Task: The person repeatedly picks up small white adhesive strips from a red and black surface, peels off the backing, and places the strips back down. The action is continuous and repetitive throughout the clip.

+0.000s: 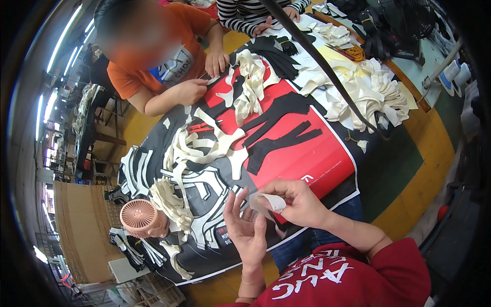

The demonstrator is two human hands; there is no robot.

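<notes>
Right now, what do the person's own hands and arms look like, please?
Both the left hand and the right hand are ungloved, and the forearms are uncovered. A thin bracelet crosses the left wrist. The right sleeve is short and dark red, part of a T-shirt with white lettering.

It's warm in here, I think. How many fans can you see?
2: a pink fan left of the cream pile, and a black fan at the upper right. Others may be hidden.
</notes>
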